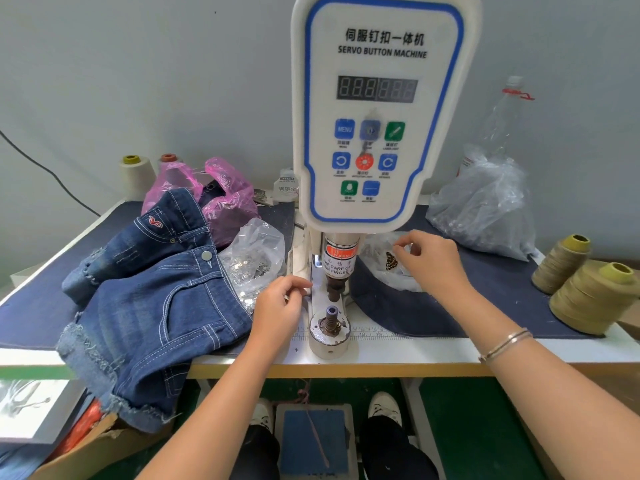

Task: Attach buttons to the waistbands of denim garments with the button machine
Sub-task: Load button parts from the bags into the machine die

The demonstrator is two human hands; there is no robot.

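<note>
A tall white button machine with a blue-bordered control panel [381,109] fills the upper centre of the frame; its face reads "SERVO BUTTON MACHINE" under a line of Chinese characters, with a dark digit display and a blue key marked "MENU". Lower down, the metal punch barrel [338,263] carries a red warning band and the words "CARE OF ... FINGER". Below it, at centre, stands the round lower die with a purple-tipped post [330,323], bare of cloth.

The left hand [277,310] sits just left of the die, fingers curled with thumb and forefinger pressed together; whether something small is pinched there cannot be told. The right hand [429,261], right of the barrel, has its fingertips drawn together over a clear plastic bag of small brownish parts [391,268], apparently picking at it. A silver bracelet [505,344] rings that wrist.

At lower left, a pair of dark blue denim shorts with frayed hems [152,327] lies on the white table edge [415,355], its waistband already bearing a silver button [206,255]. A second denim garment with a red embroidered logo [152,233] lies behind it. Beside the waistband sits a clear bag of silver buttons [252,261].
</note>
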